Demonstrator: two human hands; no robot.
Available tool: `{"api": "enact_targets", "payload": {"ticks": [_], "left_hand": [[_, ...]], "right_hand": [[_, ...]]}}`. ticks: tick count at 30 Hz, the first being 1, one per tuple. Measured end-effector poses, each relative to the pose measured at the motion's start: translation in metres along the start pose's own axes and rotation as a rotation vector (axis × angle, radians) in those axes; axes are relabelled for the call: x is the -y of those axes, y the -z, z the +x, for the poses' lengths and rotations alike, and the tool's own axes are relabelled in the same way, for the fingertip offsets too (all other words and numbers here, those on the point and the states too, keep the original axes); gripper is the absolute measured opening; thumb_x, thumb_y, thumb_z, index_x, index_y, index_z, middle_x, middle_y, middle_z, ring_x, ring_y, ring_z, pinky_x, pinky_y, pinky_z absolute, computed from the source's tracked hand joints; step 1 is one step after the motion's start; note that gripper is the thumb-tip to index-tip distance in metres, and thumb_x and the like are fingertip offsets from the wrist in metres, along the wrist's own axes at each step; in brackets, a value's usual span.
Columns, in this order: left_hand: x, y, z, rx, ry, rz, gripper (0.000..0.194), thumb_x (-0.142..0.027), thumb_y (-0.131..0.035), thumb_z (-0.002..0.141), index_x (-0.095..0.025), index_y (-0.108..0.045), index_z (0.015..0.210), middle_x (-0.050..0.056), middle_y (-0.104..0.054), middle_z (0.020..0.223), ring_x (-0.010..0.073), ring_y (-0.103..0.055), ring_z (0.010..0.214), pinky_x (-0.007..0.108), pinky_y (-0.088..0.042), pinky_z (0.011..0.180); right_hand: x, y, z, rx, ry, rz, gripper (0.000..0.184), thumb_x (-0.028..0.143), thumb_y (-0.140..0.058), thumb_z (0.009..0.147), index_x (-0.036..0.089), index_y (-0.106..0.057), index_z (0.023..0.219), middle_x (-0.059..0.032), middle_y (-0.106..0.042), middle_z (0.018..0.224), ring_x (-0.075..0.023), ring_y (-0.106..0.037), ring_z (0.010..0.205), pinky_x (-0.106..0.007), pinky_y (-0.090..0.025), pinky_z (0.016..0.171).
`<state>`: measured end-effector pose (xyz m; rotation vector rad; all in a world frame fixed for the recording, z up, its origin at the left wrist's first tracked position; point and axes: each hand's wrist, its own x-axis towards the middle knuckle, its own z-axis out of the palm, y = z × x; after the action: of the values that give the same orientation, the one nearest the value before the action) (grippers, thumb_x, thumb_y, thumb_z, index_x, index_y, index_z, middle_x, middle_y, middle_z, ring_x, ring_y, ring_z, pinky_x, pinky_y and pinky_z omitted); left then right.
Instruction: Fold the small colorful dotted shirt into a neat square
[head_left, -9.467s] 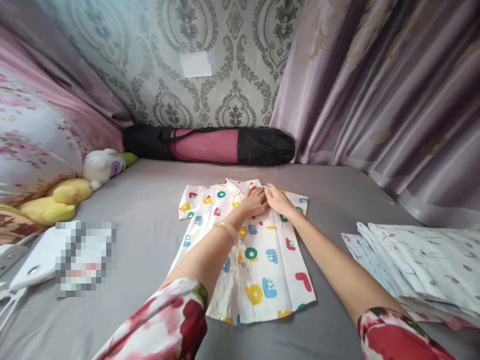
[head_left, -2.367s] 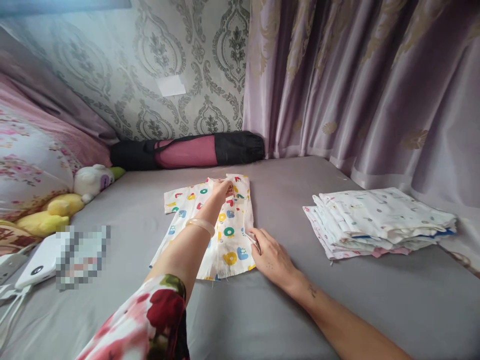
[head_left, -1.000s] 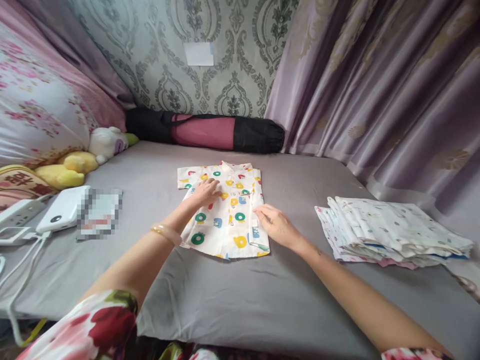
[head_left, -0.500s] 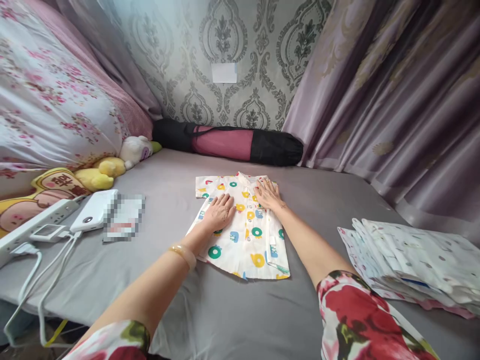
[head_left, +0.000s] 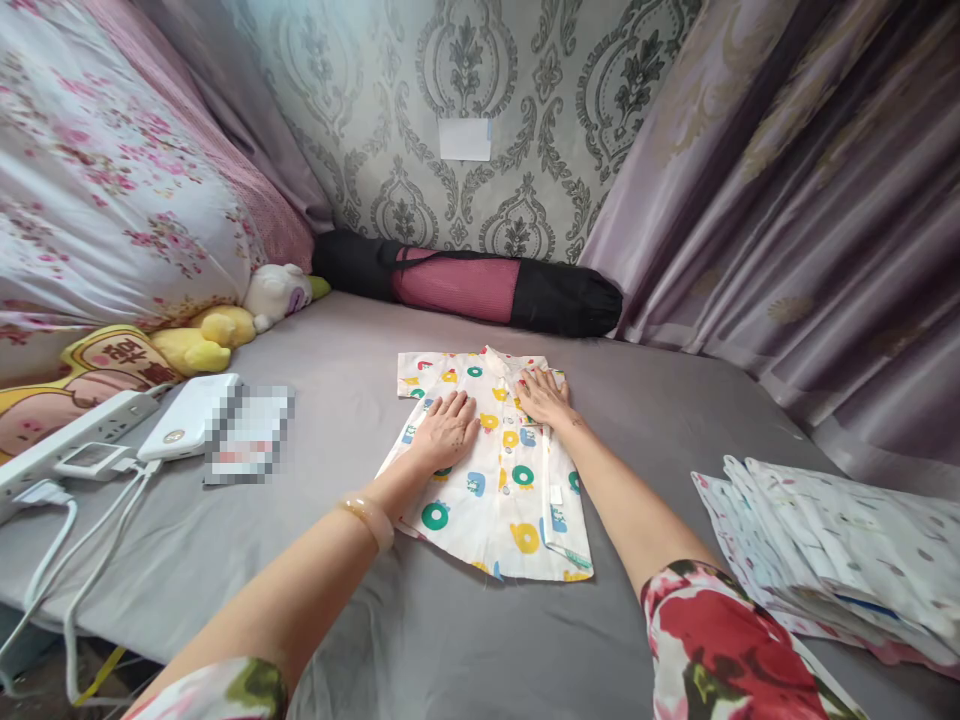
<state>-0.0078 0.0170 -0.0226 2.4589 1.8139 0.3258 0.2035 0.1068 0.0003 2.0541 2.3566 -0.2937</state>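
A small white shirt [head_left: 510, 490] printed with coloured letters and rings lies flat on the grey sheet [head_left: 322, 560]. Its right side is folded inward along a straight edge, while its left sleeve still sticks out. My left hand [head_left: 448, 431] lies flat and open on the shirt's left half, fingers spread. My right hand [head_left: 543, 396] rests flat and open near the collar, on the folded part. Neither hand holds anything.
A stack of folded white printed cloths [head_left: 832, 540] lies at the right. A black and pink roll bag [head_left: 465, 285] lies along the wall. Plush toys [head_left: 225, 322], a white power bank [head_left: 186, 430], a power strip [head_left: 67, 440] with cables, and floral bedding occupy the left.
The shirt's right side has been folded inward. My right hand has moved from the shirt's lower right edge up to the collar, and my left hand slid slightly down its left half.
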Motion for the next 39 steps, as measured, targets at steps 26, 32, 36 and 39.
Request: {"api": "enact_targets", "payload": {"ticks": [26,32,36,39], "left_hand": [[0.0,-0.001,-0.001,-0.052,-0.001,-0.017,0.05,-0.039,-0.031,0.1,-0.018,-0.047,0.142,0.012,-0.041,0.154,0.0278,-0.033,0.145,0.047,-0.025,0.118],[0.001,-0.003,-0.001,-0.042,-0.021,-0.002,0.054,-0.04,-0.027,0.101,-0.012,-0.045,0.143,0.017,-0.038,0.155,0.0294,-0.031,0.145,0.047,-0.024,0.119],[0.002,-0.005,0.0,-0.053,-0.019,-0.001,0.053,-0.041,-0.027,0.101,-0.014,-0.045,0.143,0.015,-0.039,0.155,0.0284,-0.032,0.145,0.047,-0.024,0.118],[0.002,-0.005,-0.001,-0.062,-0.018,-0.002,0.052,-0.041,-0.027,0.101,-0.017,-0.045,0.143,0.013,-0.04,0.155,0.0266,-0.032,0.145,0.046,-0.024,0.119]], "right_hand": [[0.022,-0.01,0.01,-0.08,-0.04,0.043,0.068,0.048,-0.01,0.102,0.008,-0.018,0.156,-0.0118,-0.01,0.163,-0.0238,-0.005,0.15,-0.049,-0.005,0.12],[0.025,-0.011,0.01,-0.062,-0.052,0.033,0.067,0.047,-0.011,0.102,0.008,-0.018,0.156,-0.0129,-0.012,0.163,-0.0246,-0.007,0.15,-0.05,-0.006,0.12],[0.034,-0.009,0.014,-0.155,0.056,-0.01,0.063,0.045,-0.014,0.103,0.011,-0.018,0.157,-0.0112,-0.011,0.164,-0.0236,-0.005,0.15,-0.049,-0.002,0.12],[0.045,-0.009,0.021,-0.173,0.239,-0.036,0.061,0.043,-0.016,0.104,0.013,-0.019,0.157,-0.0075,-0.011,0.164,-0.0208,-0.004,0.15,-0.046,0.001,0.12]]}}
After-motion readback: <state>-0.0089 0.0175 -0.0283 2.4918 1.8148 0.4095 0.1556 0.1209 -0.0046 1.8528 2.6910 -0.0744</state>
